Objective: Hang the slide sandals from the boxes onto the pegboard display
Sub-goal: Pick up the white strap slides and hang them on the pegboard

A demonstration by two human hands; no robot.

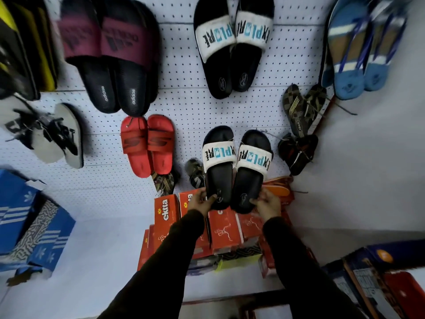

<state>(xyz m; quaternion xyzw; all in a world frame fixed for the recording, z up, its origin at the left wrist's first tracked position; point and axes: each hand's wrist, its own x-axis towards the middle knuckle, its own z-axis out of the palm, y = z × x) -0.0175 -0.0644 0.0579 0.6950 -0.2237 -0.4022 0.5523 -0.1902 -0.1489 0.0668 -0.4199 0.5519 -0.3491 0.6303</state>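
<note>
White pegboard, black slide pair against it (heels down), left hand and right hand fingers gripping the heels

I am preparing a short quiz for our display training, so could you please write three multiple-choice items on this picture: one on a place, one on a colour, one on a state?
1. Where does the red pair hang?
A. Left of the held pair
B. Right of it
C. Inside a box

2. What colour are the boxes below the hands?
A. Green
B. Orange-red
C. White

3. How is the lower EXPLORE pair held?
A. One hand only
B. At the straps
C. At the heels, a hand on each

Key: 1 A, it hangs on the pegboard to the left. 2 B, the lids show it. 3 C, left hand and right hand grip the heels.
</note>
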